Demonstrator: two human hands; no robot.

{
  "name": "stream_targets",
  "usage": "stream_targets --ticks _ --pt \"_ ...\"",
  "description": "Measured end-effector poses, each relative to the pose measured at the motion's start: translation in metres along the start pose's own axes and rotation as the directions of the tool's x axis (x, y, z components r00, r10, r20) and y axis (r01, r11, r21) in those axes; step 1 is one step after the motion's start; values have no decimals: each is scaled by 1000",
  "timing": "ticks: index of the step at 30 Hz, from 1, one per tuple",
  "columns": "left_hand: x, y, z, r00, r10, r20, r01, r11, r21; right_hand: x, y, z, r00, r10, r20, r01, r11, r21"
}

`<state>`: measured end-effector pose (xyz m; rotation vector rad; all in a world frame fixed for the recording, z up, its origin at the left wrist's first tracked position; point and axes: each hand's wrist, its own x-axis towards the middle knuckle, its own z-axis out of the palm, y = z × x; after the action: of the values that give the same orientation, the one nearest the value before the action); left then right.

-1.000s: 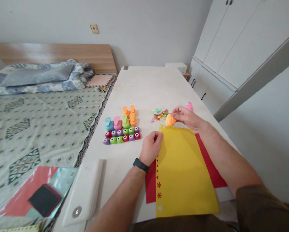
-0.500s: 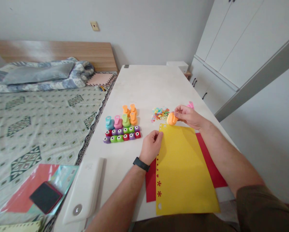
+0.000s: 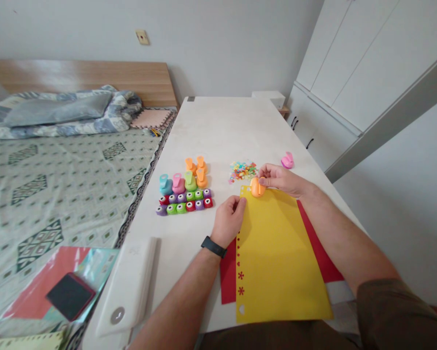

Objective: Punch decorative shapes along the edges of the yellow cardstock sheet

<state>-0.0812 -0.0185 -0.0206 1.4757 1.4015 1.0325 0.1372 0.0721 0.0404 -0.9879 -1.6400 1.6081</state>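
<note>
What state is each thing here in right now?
yellow sheet, on red sheet, edge punched
orange craft punch, at yellow sheet's top edge
right hand, gripping orange craft punch
left hand, resting on yellow sheet
pink craft punch, upright, apart
paper cutouts, loose pile

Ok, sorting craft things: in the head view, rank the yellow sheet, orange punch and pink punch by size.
Yellow paper sheet first. Orange punch and pink punch look close; the pink sits farther off, so unsure.
</note>
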Motion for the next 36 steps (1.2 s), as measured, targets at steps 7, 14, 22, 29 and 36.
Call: stream_targets --ticks 7,14,22,29,36 --pt "0 1 -1 1000 7 -6 -7 1000 8 1 5 -1 1000 0 18 1 1000 -26" --pt "-1 4 -1 1000 -1 -5 1 1000 13 3 7 0 1000 -15 -13 14 1000 -17" --pt "-1 4 -2 1000 4 0 -4 1000 17 5 10 2 998 -34 -56 34 999 15" --pt "-1 5 -1 1000 2 0 -2 1000 15 6 9 5 997 -7 -74 8 1000 17" --pt "-1 6 -2 1000 -9 0 9 1000 8 4 9 2 999 -2 -54 2 1000 9"
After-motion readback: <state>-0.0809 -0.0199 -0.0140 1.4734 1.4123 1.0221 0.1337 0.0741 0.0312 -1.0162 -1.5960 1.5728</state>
